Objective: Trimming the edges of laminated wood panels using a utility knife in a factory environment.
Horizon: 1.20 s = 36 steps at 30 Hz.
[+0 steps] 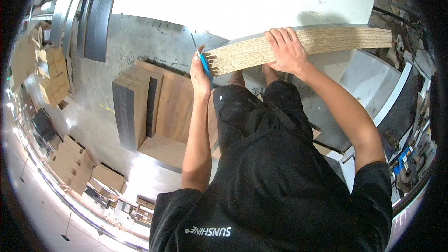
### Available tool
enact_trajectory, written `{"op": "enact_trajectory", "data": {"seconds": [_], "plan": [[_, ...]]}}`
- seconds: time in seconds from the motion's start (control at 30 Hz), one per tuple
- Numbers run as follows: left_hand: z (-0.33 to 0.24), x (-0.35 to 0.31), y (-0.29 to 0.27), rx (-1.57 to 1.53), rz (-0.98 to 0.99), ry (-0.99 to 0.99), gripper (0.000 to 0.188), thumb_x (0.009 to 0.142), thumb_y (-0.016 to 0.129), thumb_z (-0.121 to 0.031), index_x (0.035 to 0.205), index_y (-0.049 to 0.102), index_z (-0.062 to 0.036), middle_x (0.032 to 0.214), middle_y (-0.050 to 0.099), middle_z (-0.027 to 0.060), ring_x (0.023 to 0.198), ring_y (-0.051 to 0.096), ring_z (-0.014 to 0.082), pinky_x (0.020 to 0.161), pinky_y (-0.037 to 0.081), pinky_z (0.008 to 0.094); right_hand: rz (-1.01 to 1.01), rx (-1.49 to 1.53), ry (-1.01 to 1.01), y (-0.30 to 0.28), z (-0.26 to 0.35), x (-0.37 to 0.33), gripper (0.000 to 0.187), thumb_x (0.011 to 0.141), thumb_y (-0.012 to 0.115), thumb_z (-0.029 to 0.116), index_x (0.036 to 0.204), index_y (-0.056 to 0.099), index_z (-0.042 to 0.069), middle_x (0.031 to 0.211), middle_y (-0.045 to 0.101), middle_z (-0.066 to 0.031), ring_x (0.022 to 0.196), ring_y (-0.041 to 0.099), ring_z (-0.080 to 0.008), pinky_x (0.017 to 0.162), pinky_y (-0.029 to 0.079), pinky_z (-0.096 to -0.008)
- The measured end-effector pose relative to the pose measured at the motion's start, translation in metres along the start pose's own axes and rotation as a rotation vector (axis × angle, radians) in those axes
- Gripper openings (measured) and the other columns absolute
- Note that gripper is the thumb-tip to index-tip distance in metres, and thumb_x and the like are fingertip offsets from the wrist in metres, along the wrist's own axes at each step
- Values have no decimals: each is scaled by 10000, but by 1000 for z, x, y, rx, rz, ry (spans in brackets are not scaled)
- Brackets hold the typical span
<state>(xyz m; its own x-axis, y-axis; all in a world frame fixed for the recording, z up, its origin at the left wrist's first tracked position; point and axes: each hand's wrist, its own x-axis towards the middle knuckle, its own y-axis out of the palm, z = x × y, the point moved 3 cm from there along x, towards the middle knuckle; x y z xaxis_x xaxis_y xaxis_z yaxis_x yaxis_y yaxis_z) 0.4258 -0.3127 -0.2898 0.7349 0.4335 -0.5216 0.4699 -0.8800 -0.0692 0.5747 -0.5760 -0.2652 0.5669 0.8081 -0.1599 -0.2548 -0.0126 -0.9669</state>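
Observation:
My left hand [200,75] is closed around a blue utility knife [205,67], its thin grey blade pointing away from me. The knife is right beside the left end of a stack of particle boards [242,55], where dark edges show between the layers; whether it touches them I cannot tell. My right hand [288,52] grips the stack near its middle, with the fingers over the top and the thumb partly hidden. The stack's raw, speckled long edges face me, and it runs off to the right.
A large white panel [242,0] lies beyond the stack. To the left stand dark-edged boards [123,112] beside a brown wood panel [175,107]. Long dark strips [100,18] lie at far left, with cardboard boxes [53,72] beyond. A grey panel [368,74] is at right.

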Motion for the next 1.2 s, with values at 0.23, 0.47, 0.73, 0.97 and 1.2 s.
{"op": "enact_trajectory", "data": {"seconds": [0.23, 0.47, 0.73, 0.97, 1.2], "plan": [[-27, -14, 22, 569, -247, -6, 615, 1171, 252, -502, 1447, 573, -57, 1278, 700, 249, 1161, 693, 415, 1004, 525, 483, -52, 5, -35, 6, -5, -1, 1007, 700, 924, 576, 1433, 519, 15, 1337, 586, -136, 1285, 547, -299, 1183, 381, -474], [-37, -17, 36, 880, -422, 21, 396, 1152, 364, -396, 1192, 536, -41, 1038, 703, 284, 933, 680, 532, 783, 525, 628, -69, 5, -23, 1, -2, 3, 1004, 675, 944, 520, 1427, 526, 2, 1347, 598, -152, 1297, 546, -311, 1178, 385, -470], [10, -46, -14, 313, -229, 66, 584, 1165, 393, -428, 1572, 494, -21, 1410, 663, 270, 1352, 617, 344, 1135, 451, 436, -44, -16, -23, -3, 2, 0, 993, 709, 921, 519, 1437, 511, -18, 1344, 596, -173, 1287, 549, -329, 1190, 374, -479], [34, -123, -32, 818, -129, 192, 587, 1079, 601, -262, 1632, 440, -146, 1167, 648, 218, 994, 683, 427, 882, 568, 507, -63, -57, -4, 0, 0, -2, 1012, 714, 908, 566, 1435, 514, -25, 1336, 595, -169, 1286, 550, -323, 1188, 377, -479], [36, -117, -22, 1084, -96, 204, 599, 1050, 653, -296, 1615, 475, -211, 1011, 600, 184, 864, 671, 389, 761, 564, 501, -74, -35, -24, -1, 2, -1, 1030, 719, 908, 580, 1451, 499, -19, 1360, 572, -168, 1310, 536, -323, 1202, 371, -494]]}}
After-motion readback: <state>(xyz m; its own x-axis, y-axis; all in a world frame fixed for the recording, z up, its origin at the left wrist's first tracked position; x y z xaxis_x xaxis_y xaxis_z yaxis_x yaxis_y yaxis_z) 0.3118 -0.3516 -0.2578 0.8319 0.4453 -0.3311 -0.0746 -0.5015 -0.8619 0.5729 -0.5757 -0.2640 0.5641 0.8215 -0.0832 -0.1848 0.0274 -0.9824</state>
